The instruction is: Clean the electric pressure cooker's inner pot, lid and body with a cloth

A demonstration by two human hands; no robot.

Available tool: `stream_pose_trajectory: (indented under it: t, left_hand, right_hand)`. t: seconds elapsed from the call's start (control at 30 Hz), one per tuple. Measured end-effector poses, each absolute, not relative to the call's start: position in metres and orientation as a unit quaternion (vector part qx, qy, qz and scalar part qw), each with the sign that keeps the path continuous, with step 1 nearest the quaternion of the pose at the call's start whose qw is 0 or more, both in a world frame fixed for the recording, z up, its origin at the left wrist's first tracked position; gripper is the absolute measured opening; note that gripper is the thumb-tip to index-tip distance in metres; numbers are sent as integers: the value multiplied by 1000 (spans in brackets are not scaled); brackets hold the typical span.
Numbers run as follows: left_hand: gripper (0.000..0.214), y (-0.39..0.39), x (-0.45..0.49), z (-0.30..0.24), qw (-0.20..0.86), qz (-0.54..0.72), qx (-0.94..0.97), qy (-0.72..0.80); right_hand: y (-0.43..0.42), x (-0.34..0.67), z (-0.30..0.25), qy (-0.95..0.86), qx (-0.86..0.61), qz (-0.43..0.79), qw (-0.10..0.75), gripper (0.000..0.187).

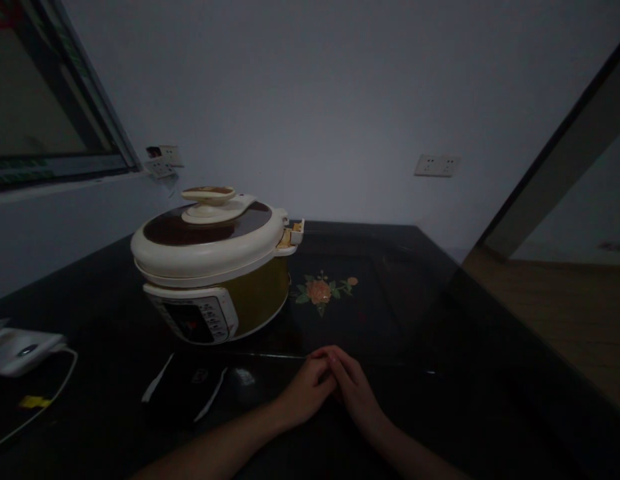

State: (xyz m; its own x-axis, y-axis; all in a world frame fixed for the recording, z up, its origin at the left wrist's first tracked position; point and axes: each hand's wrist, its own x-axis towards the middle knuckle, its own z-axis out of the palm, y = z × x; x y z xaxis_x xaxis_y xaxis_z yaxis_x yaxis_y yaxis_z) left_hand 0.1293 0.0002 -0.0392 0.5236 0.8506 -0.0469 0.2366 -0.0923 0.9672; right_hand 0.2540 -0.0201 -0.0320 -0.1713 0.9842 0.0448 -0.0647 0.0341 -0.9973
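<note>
Near the front of the dark table [440,333], my left hand [310,387] and my right hand [357,390] rest folded together, fingers closed against each other. No object shows in either of them, though part of the fingers is hidden where the hands overlap. A white and olive-gold rice cooker [255,293] with a closed, brown-topped lid stands beyond them to the left. Its control panel [195,317] faces the front left. Left of my left hand lies a folded black cloth item [187,387] with white edges and a small logo.
A white power strip [27,350] and its cable [65,387], with a yellow tag [35,402], lie at the far left. A flower design [320,291] decorates the tabletop beside the cooker. Wall sockets [437,165] sit behind. The table's right edge borders the floor [555,307].
</note>
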Motion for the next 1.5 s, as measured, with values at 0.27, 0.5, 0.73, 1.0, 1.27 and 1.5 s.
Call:
stream_pose_trajectory:
  t: [0.27, 0.5, 0.73, 1.0, 1.27, 1.5]
  left_hand:
    - [24, 0, 130, -35, 552, 276, 681, 394]
    - [26, -2, 129, -33, 548, 280, 679, 400]
    - [26, -2, 130, -32, 540, 280, 682, 406]
    - [27, -1, 129, -31, 536, 274, 688, 405]
    - [28, -1, 130, -39, 541, 278, 687, 397]
    - [27, -2, 130, -34, 544, 279, 680, 405]
  right_hand:
    - [-21, 253, -32, -528, -427, 555, 480, 42]
    - [-20, 253, -33, -527, -425, 554, 485, 39]
    - [-19, 253, -34, -522, -425, 557, 486, 41]
    - [-20, 254, -33, -535, -426, 548, 482, 39]
    - [-19, 254, -35, -531, -423, 552, 484, 41]
    - [-19, 254, -34, -531, -427, 556, 477, 41]
